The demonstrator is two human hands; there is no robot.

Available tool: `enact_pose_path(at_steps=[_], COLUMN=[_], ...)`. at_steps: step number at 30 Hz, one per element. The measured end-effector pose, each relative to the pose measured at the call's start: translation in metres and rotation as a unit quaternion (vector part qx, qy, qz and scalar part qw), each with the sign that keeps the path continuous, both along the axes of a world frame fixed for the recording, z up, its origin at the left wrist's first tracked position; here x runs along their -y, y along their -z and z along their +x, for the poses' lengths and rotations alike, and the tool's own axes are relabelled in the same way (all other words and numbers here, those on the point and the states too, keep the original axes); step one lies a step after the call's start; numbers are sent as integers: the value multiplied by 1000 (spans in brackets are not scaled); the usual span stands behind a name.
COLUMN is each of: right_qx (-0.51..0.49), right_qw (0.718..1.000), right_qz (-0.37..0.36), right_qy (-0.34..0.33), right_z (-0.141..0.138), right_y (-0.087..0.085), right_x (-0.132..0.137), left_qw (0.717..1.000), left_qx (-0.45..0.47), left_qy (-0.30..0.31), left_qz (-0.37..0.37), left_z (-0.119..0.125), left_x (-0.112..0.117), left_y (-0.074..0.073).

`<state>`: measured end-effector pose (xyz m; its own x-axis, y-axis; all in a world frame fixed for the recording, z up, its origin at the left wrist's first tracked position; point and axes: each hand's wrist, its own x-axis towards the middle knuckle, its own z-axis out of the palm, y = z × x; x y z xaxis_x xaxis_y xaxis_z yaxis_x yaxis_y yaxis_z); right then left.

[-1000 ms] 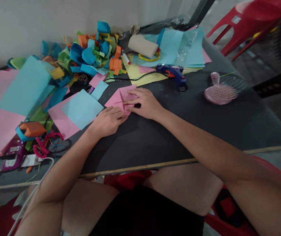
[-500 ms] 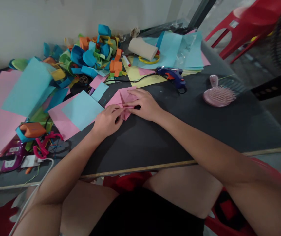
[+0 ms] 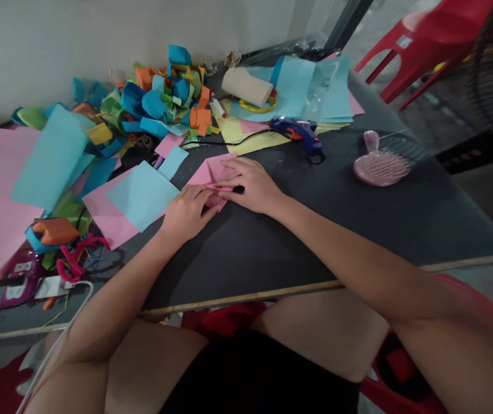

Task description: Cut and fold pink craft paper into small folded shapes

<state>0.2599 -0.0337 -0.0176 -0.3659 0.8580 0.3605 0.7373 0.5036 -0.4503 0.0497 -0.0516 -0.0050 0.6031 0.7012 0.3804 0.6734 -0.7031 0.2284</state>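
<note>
A creased, partly folded sheet of pink paper [image 3: 207, 171] lies on the dark table between my hands. My left hand [image 3: 186, 214] is closed on its near left edge, thumb and fingers pressing the paper. From the right, my right hand [image 3: 253, 185] pinches a fold near the middle, and its upper fingers rest on the far part of the sheet. Fingers cover some of the folds. Just left of my left hand, a light blue square sheet [image 3: 141, 195] sits over a pink sheet [image 3: 115, 230].
Folded paper pieces [image 3: 156, 103] are heaped along the wall. Behind my hands lie a glue gun [image 3: 300, 133], a cardboard roll [image 3: 246, 85] and yellow-handled scissors [image 3: 257, 106]. A pink hairbrush [image 3: 380, 167] is at the right. A white cable [image 3: 80, 296] hangs over the front edge at left.
My left thumb has shifted down and toward me along the pink paper, and the near flap looks flatter. My right hand keeps nearly the same grip. The whole view has shifted slightly.
</note>
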Motion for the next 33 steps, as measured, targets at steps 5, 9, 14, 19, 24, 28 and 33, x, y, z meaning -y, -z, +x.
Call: enact_pose_path(at_steps=[5,9,14,19,24,28,33], right_qx=[1,-2,-4,9,28,18,4], right_qw=[1000,1000,999,998,995,994,992], right_qz=[-4,-7,-18,-10,-14,18,39], right_qy=[4,14,34,62,91,105,116], right_z=[-1,-2,-5,-9,-15,-19,-22], right_y=[1,2,1,-2,-4,-1,1], right_x=[1,2,4,10,15,18,21], left_qw=[1000,1000,1000,998,998,998,996], left_qx=[-9,2,-4,-53,-65,-53,-73], left_qy=[-7,-16,-6,2,-2,-5,4], left_qz=[-3,-3,18,34,17,33,45], left_z=[1,2,2,3,4,3,2], left_x=[1,1,3,7,9,8,10], left_y=[1,-1,-2,-2,-2,0,-1])
